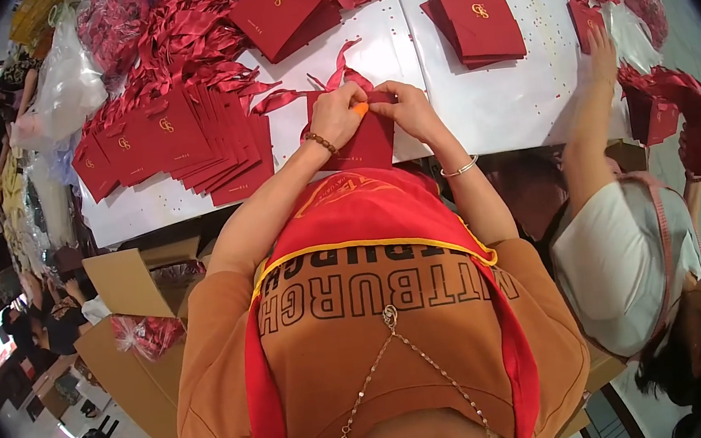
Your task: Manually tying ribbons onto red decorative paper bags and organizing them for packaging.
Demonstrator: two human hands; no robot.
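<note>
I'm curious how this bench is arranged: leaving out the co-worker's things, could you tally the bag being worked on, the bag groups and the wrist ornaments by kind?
Red bag at the left hand and right hand: 1
Small piles of red bags (upper pile, right pile): 2
Fanned row of red bags: 1
Wrist ornaments (beaded bracelet, silvery bangle): 2
Total: 6

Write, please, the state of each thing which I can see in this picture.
Red gift bag: flat, upper part partly covered
Left hand: fingers curled, at the bag's upper part
Right hand: fingers bent, at the bag's upper part
Fanned red gift bags: flat, overlapping
Gift-bag stack on the right: flat, edges uneven
Red ribbons: heaped, tangled
Cardboard box: open, flap raised
Co-worker's hand: fingers extended
</note>
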